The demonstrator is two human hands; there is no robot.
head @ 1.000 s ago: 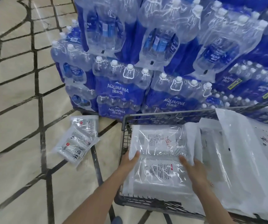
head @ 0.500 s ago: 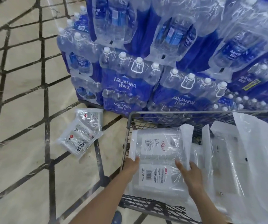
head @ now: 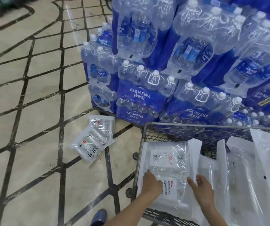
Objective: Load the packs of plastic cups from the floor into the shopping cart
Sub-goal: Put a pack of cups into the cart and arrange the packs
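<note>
Partly cropped cart (head: 145, 139), left fingers (head: 147, 174) and right fingers (head: 190, 180) flat on cup pack (head: 168, 162).

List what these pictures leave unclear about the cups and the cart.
- Head view: the cart floor is covered by packs.
- Right bags are cut off by the frame edge.
- Floor packs overlap; their count is uncertain.
- The left hand and right hand cover part of the pack.

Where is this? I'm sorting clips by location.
Most likely a supermarket or warehouse store: shrink-wrapped packs of bottled water are stacked in bulk on the tiled floor, and a wire shopping cart stands in front.
</note>
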